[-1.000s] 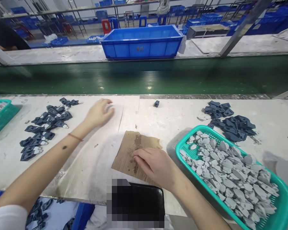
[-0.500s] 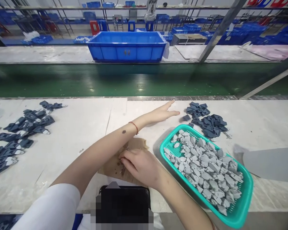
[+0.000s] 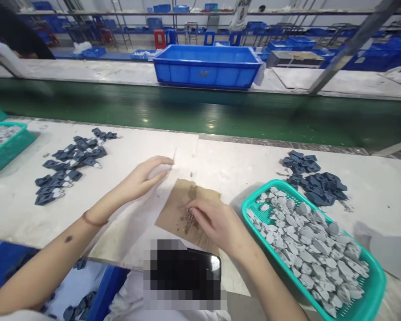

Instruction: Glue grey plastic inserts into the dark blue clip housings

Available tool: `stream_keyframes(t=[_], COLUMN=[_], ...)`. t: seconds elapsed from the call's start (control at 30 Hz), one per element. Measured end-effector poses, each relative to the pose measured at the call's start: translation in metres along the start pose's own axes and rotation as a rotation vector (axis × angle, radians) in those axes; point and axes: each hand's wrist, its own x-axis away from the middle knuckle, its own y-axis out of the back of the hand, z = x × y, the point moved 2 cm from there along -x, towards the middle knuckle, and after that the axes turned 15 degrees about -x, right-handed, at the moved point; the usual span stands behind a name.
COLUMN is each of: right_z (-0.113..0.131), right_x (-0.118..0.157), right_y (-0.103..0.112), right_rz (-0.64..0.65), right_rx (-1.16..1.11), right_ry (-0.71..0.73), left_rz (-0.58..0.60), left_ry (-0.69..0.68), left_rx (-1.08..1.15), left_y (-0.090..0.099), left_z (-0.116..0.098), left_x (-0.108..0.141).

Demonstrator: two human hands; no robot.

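Observation:
My left hand (image 3: 149,177) hovers over the white table, thumb and fingers apart, with nothing in it. My right hand (image 3: 217,221) rests at the brown cardboard piece (image 3: 170,209). Its thumb and forefinger are pinched together among small dark bits (image 3: 186,225) scattered there. Whether a bit sits between the fingertips is too small to tell. Right of that hand stands a green plastic basket (image 3: 277,185) filled with grey, flat, irregular pieces (image 3: 307,240). Dark blue pieces (image 3: 324,187) lie heaped behind the basket. More dark blue pieces with metal loops (image 3: 67,167) are spread on the left.
A partly blurred dark phone-like object (image 3: 187,272) lies at the table's front edge. Other green baskets (image 3: 11,151) stand at far left. Below left is a blue bin (image 3: 115,285). Beyond the green conveyor belt (image 3: 173,111) sits a big blue crate (image 3: 207,73). Another person's dark sleeve (image 3: 20,33) shows upper left.
My left hand has swung from near the right-hand dark blue heap back to the left of the cardboard. My right hand stays pinched over the cardboard. The view has turned left.

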Motion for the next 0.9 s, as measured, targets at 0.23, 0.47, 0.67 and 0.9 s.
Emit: stream_keyframes(t=[0.23,0.47,0.67,0.9], right_z=[-0.005,-0.021,-0.032,-0.034], right_x=[0.008,0.013,0.013,0.012], right_y=[0.008,0.015,0.021,0.022], right_rz=[-0.158,-0.229,-0.243,-0.248], right_rx=[0.003,0.057,0.149,0.193], right_ry=[0.032,-0.084,-0.177,-0.187], left_rz=[-0.692,-0.225,0.114,0.195], left_ry=[0.875,1.314,1.227,1.082], left_rx=[-0.519,-0.515,-0.452,-0.464], left_y=[0.059,-0.038,-0.106,-0.129], left_z=[0.100,0.130,0.164,0.187], left_x=[0.255,0.417,0.394,0.348])
